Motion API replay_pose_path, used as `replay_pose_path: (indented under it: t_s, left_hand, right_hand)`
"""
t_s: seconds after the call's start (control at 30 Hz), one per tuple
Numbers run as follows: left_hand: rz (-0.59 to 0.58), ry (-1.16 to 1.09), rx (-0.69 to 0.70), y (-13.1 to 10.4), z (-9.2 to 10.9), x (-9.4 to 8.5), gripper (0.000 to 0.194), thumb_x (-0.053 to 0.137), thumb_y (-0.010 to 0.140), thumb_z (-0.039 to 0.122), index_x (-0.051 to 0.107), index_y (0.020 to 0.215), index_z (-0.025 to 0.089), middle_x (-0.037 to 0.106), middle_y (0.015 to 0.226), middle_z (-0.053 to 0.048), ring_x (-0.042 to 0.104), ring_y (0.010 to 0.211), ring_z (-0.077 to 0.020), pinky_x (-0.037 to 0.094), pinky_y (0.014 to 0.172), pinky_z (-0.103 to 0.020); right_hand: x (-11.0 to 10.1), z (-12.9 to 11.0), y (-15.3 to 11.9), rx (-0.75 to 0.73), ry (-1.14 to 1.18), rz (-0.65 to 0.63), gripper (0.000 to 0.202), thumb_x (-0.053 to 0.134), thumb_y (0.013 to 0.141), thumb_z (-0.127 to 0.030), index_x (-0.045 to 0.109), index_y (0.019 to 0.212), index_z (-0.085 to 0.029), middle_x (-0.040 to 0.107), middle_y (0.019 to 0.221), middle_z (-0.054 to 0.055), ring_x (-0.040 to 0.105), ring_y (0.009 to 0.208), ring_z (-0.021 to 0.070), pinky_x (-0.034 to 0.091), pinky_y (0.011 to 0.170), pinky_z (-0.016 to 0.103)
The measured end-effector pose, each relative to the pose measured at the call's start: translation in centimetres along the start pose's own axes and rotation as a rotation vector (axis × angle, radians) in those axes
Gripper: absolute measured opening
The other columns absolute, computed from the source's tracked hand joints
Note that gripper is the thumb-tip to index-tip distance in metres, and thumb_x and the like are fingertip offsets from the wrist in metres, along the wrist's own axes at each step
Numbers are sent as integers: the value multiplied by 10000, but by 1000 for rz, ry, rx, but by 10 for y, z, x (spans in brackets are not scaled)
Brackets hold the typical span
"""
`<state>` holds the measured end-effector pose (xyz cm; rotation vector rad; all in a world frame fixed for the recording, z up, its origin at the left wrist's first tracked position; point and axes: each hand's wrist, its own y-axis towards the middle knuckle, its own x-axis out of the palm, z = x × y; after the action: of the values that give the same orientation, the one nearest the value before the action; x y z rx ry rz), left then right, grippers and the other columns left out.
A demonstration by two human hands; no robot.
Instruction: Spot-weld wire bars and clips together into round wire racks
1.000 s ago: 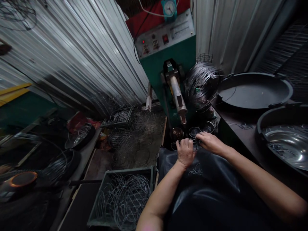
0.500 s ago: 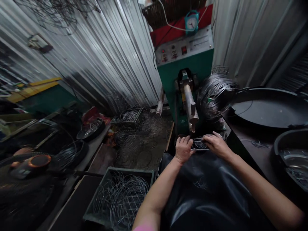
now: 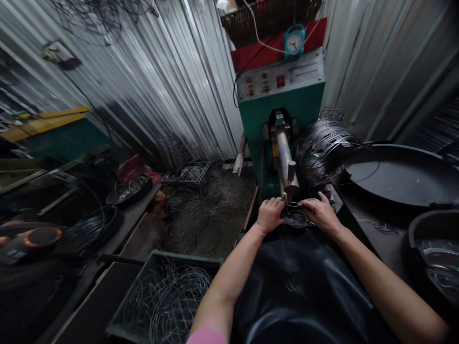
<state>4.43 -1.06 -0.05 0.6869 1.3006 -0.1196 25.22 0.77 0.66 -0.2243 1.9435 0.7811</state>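
The bare left hand [image 3: 269, 215] has its fingers bent closed on the left end of a small frame of thin, silvery metal wire [image 3: 294, 206]. The frame lies between the hands, its long axis running crosswise from one set of fingertips to the other. Above its left part is the blunt, grey metal arm [image 3: 284, 153] of a green machine, its tip nearer the left fingers; contact cannot be told. The bare right hand [image 3: 322, 213] pinches the right end, one finger raised.
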Motion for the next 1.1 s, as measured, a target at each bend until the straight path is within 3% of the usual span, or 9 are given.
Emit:
replay_pose_path:
  t_s: [0.4,0.5,0.6,0.67,0.77,0.87,0.97,1.1]
  left_hand:
    - [48,-69,128,7,-16,6,490,723,630,441,544,1002,176,612,992,-75,578,905,-212,441,752,-311]
    - [29,-60,111,7,-15,3,488,712,638,459,547,993,169,607,947,-80,579,891,-215,440,739,-306]
    - [-25,-38,51,5,-14,0,482,673,670,494,550,988,154,606,919,-92,580,878,-225,440,753,-315]
    - [-51,-58,26,3,-14,1,502,652,691,506,538,1023,147,600,988,-113,567,956,-240,430,819,-335]
    - [25,-125,-6,-5,-13,4,524,609,735,514,499,1105,159,525,1214,-144,474,1157,-279,370,940,-436]
    - [196,-231,-151,-34,-4,6,531,580,762,509,469,1160,174,479,1287,-147,438,1212,-274,359,967,-471]
    - [376,-388,-428,-80,6,16,435,565,797,434,487,1132,167,569,1146,-126,540,1093,-212,420,928,-377]
    - [360,-650,-722,-141,14,36,265,568,795,315,536,1005,156,638,902,-67,619,846,-150,482,794,-296]
  right_hand:
    - [1,-4,2,61,11,-52,179,474,836,-210,652,854,-228,718,859,16,639,861,193,205,1011,521]
    - [-5,-15,-1,87,-33,-17,185,487,833,-205,668,868,-211,701,968,62,618,924,226,242,989,526]
    - [-7,-31,-21,138,-54,78,221,494,843,-232,671,966,-183,642,1107,124,561,1027,275,321,941,489]
    - [1,-37,-47,181,12,67,243,490,850,-245,656,1018,-186,645,1083,119,556,1019,272,389,882,427]
    - [26,-41,-95,243,177,-176,218,513,818,-222,656,981,-203,681,977,74,605,926,234,459,786,340]
    - [54,-44,-135,321,251,-507,194,525,778,-176,662,911,-206,705,916,40,647,844,199,483,721,282]
    - [76,-56,-149,281,209,-717,166,541,771,-155,659,883,-191,708,899,45,657,837,192,478,705,253]
    - [93,-85,-148,149,28,-836,152,588,747,-129,622,893,-151,677,931,102,651,860,218,473,714,273]
